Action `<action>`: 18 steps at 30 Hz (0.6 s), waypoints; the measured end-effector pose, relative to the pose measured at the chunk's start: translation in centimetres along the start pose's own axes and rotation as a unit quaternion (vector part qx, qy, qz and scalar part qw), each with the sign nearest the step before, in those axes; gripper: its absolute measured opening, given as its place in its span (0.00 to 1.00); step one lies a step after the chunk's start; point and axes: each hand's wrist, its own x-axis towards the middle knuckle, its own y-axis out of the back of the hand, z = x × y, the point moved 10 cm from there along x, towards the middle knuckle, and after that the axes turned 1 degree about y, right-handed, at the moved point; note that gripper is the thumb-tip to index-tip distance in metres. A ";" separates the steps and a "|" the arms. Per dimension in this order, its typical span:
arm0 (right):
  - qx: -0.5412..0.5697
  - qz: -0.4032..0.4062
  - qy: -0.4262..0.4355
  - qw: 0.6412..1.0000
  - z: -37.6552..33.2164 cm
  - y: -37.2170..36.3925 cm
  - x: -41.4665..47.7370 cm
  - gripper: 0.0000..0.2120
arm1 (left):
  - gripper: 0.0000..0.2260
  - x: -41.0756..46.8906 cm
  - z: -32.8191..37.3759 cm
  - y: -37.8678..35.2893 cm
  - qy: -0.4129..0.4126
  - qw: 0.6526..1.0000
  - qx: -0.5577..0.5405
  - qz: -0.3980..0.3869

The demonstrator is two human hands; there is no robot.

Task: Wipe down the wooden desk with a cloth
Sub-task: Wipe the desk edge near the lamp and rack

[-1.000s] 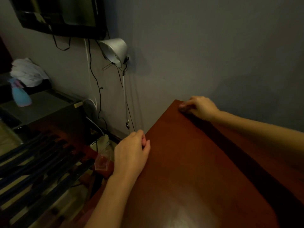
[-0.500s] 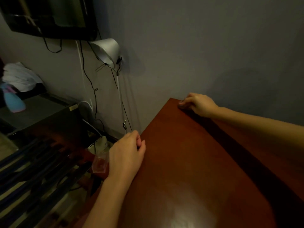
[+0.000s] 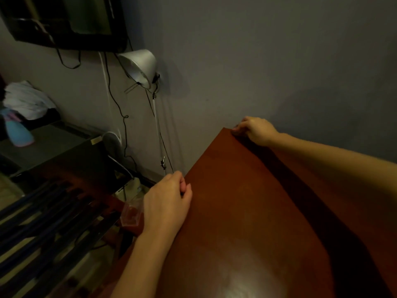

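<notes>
The left hand and right hand curled their fingers over edges of the reddish-brown wooden worktop, clothless; the crumpled white cloth lay well apart leftward, nearer the left hand

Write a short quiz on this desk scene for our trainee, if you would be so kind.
1. True or false: the left hand lies flat in the middle of the desk.
2. Where does the right hand grip? A) the desk's far corner by the wall; B) the lamp shade; C) the mounted screen.
3. Fill in: the fabric bundle beside the blue spray bottle is ___.
Key: 1 false, its fingers curl over the desk's left edge; 2 A; 3 white.
</notes>
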 end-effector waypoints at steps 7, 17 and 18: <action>0.044 0.003 0.091 0.995 -5.2 -0.6 -1.1 0.17 | 0.09 -0.2 -0.2 0.2 0.000 1.000 -0.012 0.002; 0.048 0.021 0.009 0.999 -3.3 -0.5 0.1 0.18 | 0.09 -0.1 -0.2 0.2 0.006 1.000 -0.004 0.001; 0.060 0.020 0.034 0.997 -4.4 -0.4 -0.6 0.19 | 0.09 -0.1 -0.2 0.2 0.006 1.000 -0.006 0.004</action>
